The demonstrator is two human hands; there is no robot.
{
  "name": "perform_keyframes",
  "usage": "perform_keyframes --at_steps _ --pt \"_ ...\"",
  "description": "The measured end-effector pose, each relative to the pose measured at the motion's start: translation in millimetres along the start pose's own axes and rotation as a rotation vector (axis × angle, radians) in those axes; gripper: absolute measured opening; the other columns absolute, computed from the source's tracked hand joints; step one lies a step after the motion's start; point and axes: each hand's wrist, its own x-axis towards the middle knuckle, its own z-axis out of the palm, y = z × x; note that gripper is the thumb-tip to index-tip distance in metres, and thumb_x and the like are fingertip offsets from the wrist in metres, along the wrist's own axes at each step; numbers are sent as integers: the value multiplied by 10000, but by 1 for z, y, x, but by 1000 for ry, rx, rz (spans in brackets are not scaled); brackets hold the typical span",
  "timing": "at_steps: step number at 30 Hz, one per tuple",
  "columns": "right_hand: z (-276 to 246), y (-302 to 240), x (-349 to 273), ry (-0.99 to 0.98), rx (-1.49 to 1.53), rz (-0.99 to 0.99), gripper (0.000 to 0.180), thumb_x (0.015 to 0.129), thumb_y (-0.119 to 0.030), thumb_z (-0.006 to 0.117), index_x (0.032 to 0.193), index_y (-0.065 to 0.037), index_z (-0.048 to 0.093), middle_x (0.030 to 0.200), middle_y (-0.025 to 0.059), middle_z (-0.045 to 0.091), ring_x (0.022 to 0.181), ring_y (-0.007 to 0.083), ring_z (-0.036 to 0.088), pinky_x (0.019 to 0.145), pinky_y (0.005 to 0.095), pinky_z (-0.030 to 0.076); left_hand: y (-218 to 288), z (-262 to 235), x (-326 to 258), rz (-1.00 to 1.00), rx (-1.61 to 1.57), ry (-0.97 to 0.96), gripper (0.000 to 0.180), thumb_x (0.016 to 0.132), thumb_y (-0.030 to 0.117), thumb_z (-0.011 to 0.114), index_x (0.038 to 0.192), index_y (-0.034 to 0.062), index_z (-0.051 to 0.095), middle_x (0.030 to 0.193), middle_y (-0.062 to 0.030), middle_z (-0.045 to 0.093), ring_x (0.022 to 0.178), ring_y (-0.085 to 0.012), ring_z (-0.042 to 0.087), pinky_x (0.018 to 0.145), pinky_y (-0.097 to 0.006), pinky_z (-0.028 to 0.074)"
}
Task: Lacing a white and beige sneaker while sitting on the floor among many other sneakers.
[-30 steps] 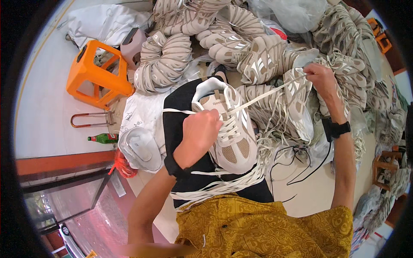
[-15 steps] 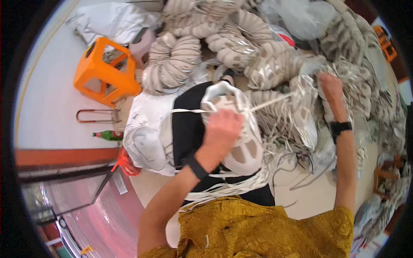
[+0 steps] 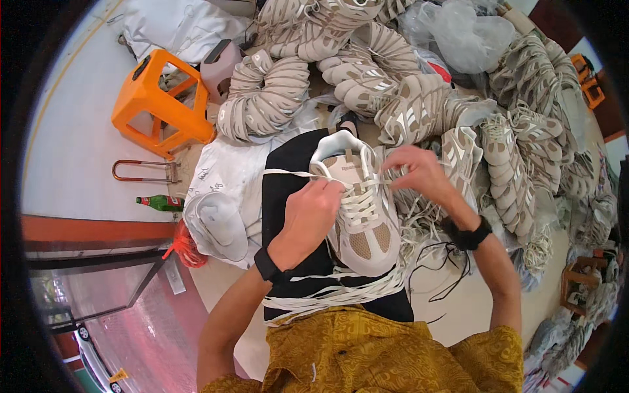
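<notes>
Left hand (image 3: 313, 213) and right hand (image 3: 417, 171) pinching white laces (image 3: 288, 173) over beige sneaker (image 3: 360, 219); shoe piles (image 3: 393, 98) crowding beyond it, orange stool (image 3: 154, 105) well left.

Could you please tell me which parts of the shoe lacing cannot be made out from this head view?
- Left hand fingertips: curled under, so its grip on the white lace is hidden.
- Right hand: its pinch point is too small to tell from the lace tangle behind.
- Beige sneaker: its left side is covered by the left hand.
- Loose laces on the lap: their ends run under the yellow shirt.
</notes>
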Motion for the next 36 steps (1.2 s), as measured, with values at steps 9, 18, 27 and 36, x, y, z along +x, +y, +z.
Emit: perform_keyframes --at_steps 9,18,27,36 --pt "52 -50 33 -31 -517 -428 112 602 -99 590 711 -91 566 681 16 545 687 219 522 606 353 434 -3 -7 4 -67 157 -152 56 739 94 506 711 50 527 633 -103 581 586 -250 597 500 -355 467" --pt "70 -49 33 40 -809 -816 108 612 -151 542 654 -76 477 600 26 469 589 161 492 512 282 363 -11 -12 1 -205 -68 -200 72 743 67 507 793 45 553 715 -173 581 666 -339 575 558 -415 458" --pt "86 -51 36 213 -646 -828 158 523 -127 545 655 -60 492 679 43 525 565 165 483 503 281 387 -25 -23 10 -329 -256 -467 126 726 114 531 815 36 576 696 -175 597 652 -342 583 580 -422 457" --pt "80 -41 23 189 -43 -267 252 563 27 640 793 -60 586 650 57 553 604 213 549 521 312 424 -20 -30 8 -658 -816 -584 112 786 70 519 838 -16 567 601 -36 557 501 -88 529 476 -210 431"
